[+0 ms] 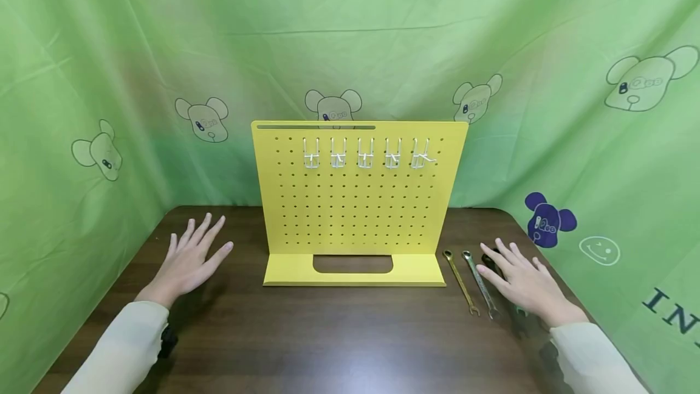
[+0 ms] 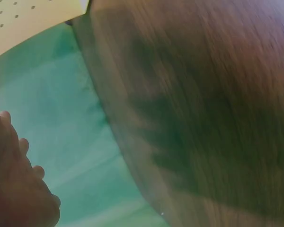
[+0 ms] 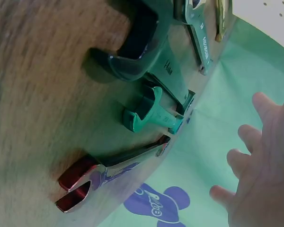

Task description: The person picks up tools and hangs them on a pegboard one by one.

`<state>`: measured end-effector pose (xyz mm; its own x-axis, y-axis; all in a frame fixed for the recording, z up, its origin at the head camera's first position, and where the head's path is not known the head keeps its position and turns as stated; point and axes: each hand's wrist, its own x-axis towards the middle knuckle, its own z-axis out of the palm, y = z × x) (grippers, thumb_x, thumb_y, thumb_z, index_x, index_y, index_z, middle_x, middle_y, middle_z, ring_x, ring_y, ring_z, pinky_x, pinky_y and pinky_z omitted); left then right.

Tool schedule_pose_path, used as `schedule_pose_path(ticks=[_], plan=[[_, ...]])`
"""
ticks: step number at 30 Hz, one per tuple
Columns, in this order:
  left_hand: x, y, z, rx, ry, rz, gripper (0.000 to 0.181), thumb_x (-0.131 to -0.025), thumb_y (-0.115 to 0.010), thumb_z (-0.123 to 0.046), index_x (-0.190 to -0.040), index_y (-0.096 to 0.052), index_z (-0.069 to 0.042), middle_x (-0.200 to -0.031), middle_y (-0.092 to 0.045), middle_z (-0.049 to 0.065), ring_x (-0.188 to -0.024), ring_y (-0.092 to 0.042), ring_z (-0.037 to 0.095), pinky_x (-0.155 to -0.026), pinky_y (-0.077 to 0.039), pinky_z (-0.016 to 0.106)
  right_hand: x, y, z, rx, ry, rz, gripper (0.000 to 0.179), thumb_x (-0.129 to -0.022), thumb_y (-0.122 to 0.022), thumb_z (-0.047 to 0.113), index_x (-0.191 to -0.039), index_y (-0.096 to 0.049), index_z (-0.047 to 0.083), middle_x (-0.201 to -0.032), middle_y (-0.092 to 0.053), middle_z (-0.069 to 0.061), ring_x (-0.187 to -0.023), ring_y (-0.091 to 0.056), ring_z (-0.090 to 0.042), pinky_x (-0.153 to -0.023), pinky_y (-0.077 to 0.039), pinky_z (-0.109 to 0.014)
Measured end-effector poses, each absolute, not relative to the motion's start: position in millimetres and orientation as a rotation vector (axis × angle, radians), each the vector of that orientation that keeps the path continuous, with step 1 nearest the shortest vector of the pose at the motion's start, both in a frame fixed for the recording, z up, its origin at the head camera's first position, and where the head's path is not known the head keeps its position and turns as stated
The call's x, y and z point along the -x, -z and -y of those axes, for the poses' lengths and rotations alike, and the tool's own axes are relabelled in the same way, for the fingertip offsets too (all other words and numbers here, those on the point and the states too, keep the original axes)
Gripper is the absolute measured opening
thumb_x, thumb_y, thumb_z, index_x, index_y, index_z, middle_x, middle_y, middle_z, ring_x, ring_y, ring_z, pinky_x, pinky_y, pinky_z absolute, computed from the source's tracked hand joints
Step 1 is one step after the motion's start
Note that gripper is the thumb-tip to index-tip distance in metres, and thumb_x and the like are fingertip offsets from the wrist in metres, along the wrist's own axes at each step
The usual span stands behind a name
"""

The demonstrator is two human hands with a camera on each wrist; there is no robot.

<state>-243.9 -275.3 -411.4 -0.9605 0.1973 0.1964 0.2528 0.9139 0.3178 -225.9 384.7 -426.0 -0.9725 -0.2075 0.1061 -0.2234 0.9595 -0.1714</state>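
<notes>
Some wrenches [image 3: 157, 115] hide behind right hand [image 1: 529, 284].

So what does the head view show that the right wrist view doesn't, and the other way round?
Only the head view shows the left hand and the five white hooks on the pegboard. Only the right wrist view shows the red wrench plainly; I can't make it out from the head. Both show the right hand, gold wrench, silver wrench, table, green curtain and part of the pegboard.
</notes>
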Motion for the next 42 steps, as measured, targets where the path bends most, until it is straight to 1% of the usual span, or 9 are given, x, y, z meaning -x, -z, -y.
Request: schedule_pose_path(ticks=[10,14,17,20,24,28,33,37,42], plan=[[254,415,269,0.336,0.870,2.883,0.070,-0.106,-0.034,-0.056,-0.162,-0.005,-0.026,-0.166,-0.004,0.016,-0.149,0.005,0.044,-0.110,0.008,0.074,222,426,-380,-0.296,-0.483,3.065,0.068,-0.106,-0.036,0.054,-0.158,-0.029,0.011,-0.160,-0.020,-0.027,-0.144,-0.017,-0.052,-0.104,-0.013,-0.080],[259,407,262,0.358,1.012,2.883,0.071,-0.107,-0.033,-0.054,-0.162,-0.004,-0.022,-0.166,-0.004,0.017,-0.149,0.005,0.045,-0.110,0.006,0.075,223,427,-380,-0.301,-0.547,3.074,0.067,-0.107,-0.035,0.052,-0.157,-0.032,0.008,-0.159,-0.021,-0.029,-0.142,-0.018,-0.055,-0.100,-0.016,-0.082],[265,399,255,0.372,1.115,2.877,0.072,-0.106,-0.034,-0.055,-0.162,-0.001,-0.024,-0.166,-0.002,0.014,-0.149,0.006,0.043,-0.111,0.002,0.075,224,428,-380,-0.301,-0.586,3.074,0.067,-0.107,-0.035,0.052,-0.156,-0.033,0.007,-0.158,-0.022,-0.030,-0.141,-0.019,-0.056,-0.097,-0.018,-0.084],[273,390,246,0.410,1.184,2.842,0.074,-0.105,-0.037,-0.056,-0.162,0.001,-0.025,-0.167,-0.004,0.012,-0.151,0.001,0.039,-0.114,-0.005,0.071,225,428,-380,-0.293,-0.634,3.077,0.067,-0.107,-0.034,0.052,-0.156,-0.033,0.006,-0.158,-0.022,-0.030,-0.142,-0.017,-0.056,-0.096,-0.016,-0.085],[280,380,234,0.460,1.191,2.793,0.078,-0.104,-0.042,-0.055,-0.162,0.000,-0.024,-0.166,-0.011,0.013,-0.151,-0.010,0.036,-0.116,-0.015,0.066,225,429,-380,-0.318,-0.704,3.066,0.065,-0.108,-0.034,0.048,-0.156,-0.032,0.004,-0.158,-0.021,-0.032,-0.142,-0.015,-0.057,-0.096,-0.014,-0.086],[285,369,225,0.465,1.204,2.751,0.076,-0.105,-0.042,-0.052,-0.162,0.000,-0.023,-0.165,-0.014,0.015,-0.150,-0.012,0.037,-0.116,-0.015,0.067,225,429,-378,-0.354,-0.763,3.046,0.063,-0.109,-0.036,0.045,-0.155,-0.033,0.003,-0.157,-0.021,-0.033,-0.141,-0.015,-0.058,-0.099,-0.013,-0.084],[291,353,217,0.464,1.241,2.697,0.073,-0.107,-0.041,-0.047,-0.162,0.000,-0.024,-0.165,-0.016,0.015,-0.150,-0.014,0.036,-0.116,-0.017,0.065,227,427,-376,-0.382,-0.852,3.029,0.063,-0.109,-0.037,0.043,-0.154,-0.033,-0.001,-0.157,-0.020,-0.034,-0.142,-0.013,-0.058,-0.107,-0.013,-0.078],[296,339,211,0.479,1.297,2.622,0.069,-0.108,-0.045,-0.036,-0.162,-0.005,-0.023,-0.162,-0.024,0.018,-0.146,-0.025,0.039,-0.115,-0.026,0.062,227,425,-374,-0.396,-0.901,3.024,0.062,-0.110,-0.034,0.042,-0.153,-0.034,-0.002,-0.156,-0.022,-0.034,-0.141,-0.018,-0.057,-0.107,-0.017,-0.076],[301,325,203,0.474,1.349,2.526,0.065,-0.107,-0.048,-0.029,-0.162,-0.013,-0.021,-0.155,-0.036,0.020,-0.137,-0.041,0.039,-0.111,-0.036,0.058,222,423,-371,-0.385,-0.980,3.027,0.062,-0.110,-0.032,0.042,-0.153,-0.035,-0.003,-0.155,-0.027,-0.032,-0.140,-0.022,-0.056,-0.106,-0.021,-0.076]])
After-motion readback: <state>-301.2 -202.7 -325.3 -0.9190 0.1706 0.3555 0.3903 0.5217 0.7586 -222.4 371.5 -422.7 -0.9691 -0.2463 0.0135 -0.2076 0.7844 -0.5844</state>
